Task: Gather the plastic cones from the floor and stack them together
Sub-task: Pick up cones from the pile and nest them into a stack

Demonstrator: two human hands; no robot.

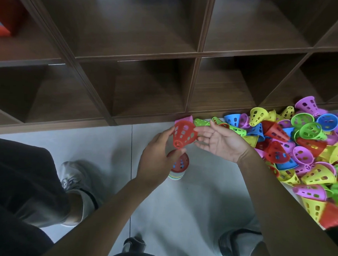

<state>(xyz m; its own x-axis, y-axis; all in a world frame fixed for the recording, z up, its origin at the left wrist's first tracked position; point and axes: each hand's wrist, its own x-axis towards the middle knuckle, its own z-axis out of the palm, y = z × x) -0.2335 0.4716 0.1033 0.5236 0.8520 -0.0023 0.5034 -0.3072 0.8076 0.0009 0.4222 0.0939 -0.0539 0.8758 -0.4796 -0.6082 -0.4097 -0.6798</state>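
Pinching red cone (pixel 183 134) in left grip (pixel 156 158), above stack (pixel 179 167); right grip (pixel 221 140) slack, beside.

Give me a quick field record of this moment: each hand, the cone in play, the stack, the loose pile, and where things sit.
left hand: grips the red cone, held above the stack
right hand: open, palm up, fingertips near the red cone, holding nothing
stack: stands on the grey floor below the left hand, red cone on top, striped rims beneath
loose pile: many cones, mixed colours, on the floor at right along the shelf base
shelf unit: dark wood, compartments facing the person
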